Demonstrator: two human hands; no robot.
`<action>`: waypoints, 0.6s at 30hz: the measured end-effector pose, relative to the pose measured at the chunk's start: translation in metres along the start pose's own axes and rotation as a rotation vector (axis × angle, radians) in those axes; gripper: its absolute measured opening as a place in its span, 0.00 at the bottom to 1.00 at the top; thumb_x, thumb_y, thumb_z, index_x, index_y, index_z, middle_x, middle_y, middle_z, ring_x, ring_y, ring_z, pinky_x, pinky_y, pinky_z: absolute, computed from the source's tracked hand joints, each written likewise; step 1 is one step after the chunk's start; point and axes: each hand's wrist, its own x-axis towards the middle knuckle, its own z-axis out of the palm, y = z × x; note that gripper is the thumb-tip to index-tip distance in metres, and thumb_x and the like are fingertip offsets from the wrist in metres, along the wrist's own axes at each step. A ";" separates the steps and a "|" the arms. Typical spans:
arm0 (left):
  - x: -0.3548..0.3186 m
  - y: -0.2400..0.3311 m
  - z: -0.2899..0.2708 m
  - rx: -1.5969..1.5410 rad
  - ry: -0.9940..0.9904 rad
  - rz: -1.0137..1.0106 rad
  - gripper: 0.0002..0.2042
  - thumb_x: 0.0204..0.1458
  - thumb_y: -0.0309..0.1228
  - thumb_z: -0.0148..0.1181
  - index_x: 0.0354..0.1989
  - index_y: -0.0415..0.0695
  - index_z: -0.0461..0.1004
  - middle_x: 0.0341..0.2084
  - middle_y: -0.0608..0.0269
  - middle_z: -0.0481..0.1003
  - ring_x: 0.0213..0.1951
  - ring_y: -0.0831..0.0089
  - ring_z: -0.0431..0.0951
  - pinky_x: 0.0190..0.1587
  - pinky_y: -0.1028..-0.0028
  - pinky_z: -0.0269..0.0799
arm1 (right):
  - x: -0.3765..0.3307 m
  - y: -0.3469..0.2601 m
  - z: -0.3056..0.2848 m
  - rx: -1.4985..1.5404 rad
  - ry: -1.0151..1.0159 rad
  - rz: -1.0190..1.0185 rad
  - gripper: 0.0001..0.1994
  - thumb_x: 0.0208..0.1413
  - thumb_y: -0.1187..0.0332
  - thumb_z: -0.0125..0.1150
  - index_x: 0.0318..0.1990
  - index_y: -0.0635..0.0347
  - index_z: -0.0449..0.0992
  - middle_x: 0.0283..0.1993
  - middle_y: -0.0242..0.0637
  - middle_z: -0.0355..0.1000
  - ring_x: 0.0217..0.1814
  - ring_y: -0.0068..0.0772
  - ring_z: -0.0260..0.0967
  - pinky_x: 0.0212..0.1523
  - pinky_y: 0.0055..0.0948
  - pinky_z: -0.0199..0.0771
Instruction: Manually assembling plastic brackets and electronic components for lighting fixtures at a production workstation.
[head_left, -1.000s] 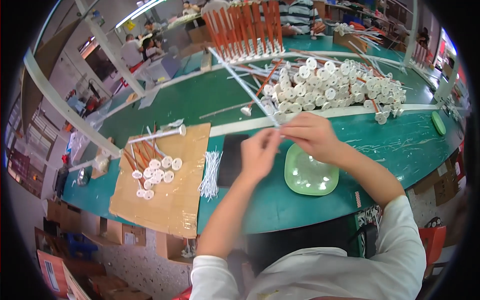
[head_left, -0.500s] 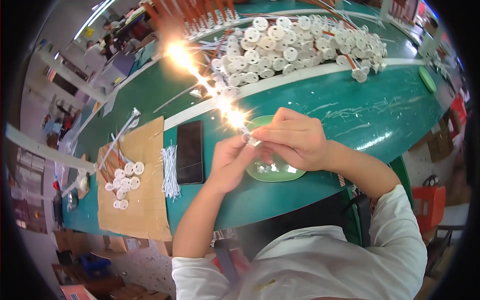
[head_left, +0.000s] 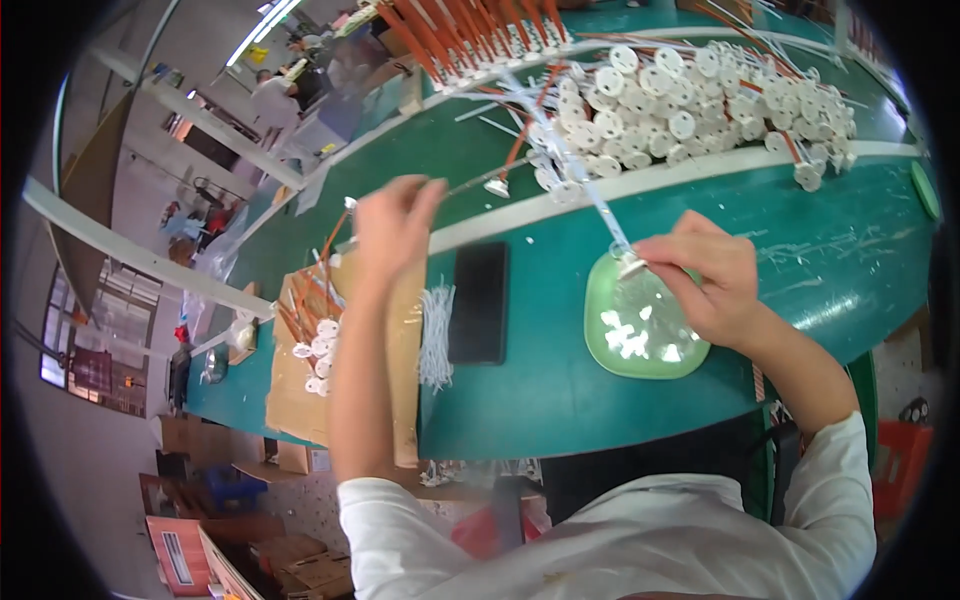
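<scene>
My right hand (head_left: 705,275) pinches the white round end of a long, pale, shiny strip (head_left: 590,185). The strip leans up and away to the left, towards the far bench. Under that hand lies a light green dish (head_left: 600,335) with small shiny clear bits in it. My left hand (head_left: 393,228) is raised near the far edge of a cardboard sheet (head_left: 385,385), its fingers smeared by motion; whether anything is in them I cannot make out. On the cardboard, partly behind my left forearm, lie several brown-stemmed pieces with white disc ends (head_left: 322,345).
Beside the cardboard are a bundle of thin white ties (head_left: 436,335) and a dark phone-like slab (head_left: 480,305). Across a white divider rises a large heap of white-disc pieces (head_left: 680,110). Brown strips (head_left: 470,40) stand in a row at the back. A green lid-like object (head_left: 925,190) lies far right.
My left hand has left the strip and swung up and left over the cardboard. My right hand still holds the strip, whose bright glare has gone. The view has shifted left.
</scene>
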 end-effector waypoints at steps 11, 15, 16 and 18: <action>-0.007 -0.272 -0.061 0.757 -0.284 -0.746 0.15 0.53 0.37 0.60 0.47 0.45 0.77 0.44 0.45 0.78 0.47 0.48 0.79 0.51 0.55 0.73 | 0.004 0.002 0.013 -0.074 -0.089 -0.095 0.13 0.43 0.84 0.65 0.39 0.61 0.80 0.34 0.38 0.80 0.25 0.33 0.68 0.28 0.27 0.68; 0.014 -0.246 -0.067 0.916 -0.299 -0.608 0.14 0.52 0.38 0.63 0.45 0.46 0.78 0.47 0.49 0.78 0.51 0.49 0.78 0.50 0.55 0.76 | 0.006 0.005 0.001 -0.180 -0.069 -0.027 0.13 0.45 0.86 0.61 0.39 0.64 0.79 0.34 0.40 0.78 0.26 0.35 0.67 0.28 0.27 0.67; 0.013 -0.250 -0.080 0.974 -0.308 -0.589 0.11 0.53 0.32 0.60 0.44 0.46 0.79 0.47 0.48 0.77 0.51 0.49 0.78 0.51 0.56 0.76 | 0.008 0.005 0.003 -0.215 -0.046 -0.042 0.14 0.46 0.87 0.59 0.40 0.65 0.78 0.34 0.40 0.77 0.27 0.35 0.66 0.28 0.27 0.66; 0.024 -0.238 -0.091 1.013 -0.269 -0.570 0.10 0.52 0.27 0.57 0.42 0.45 0.80 0.46 0.48 0.78 0.50 0.51 0.79 0.50 0.57 0.77 | 0.010 0.006 0.004 -0.187 -0.060 -0.036 0.14 0.46 0.88 0.58 0.41 0.66 0.77 0.34 0.41 0.77 0.28 0.35 0.65 0.29 0.27 0.65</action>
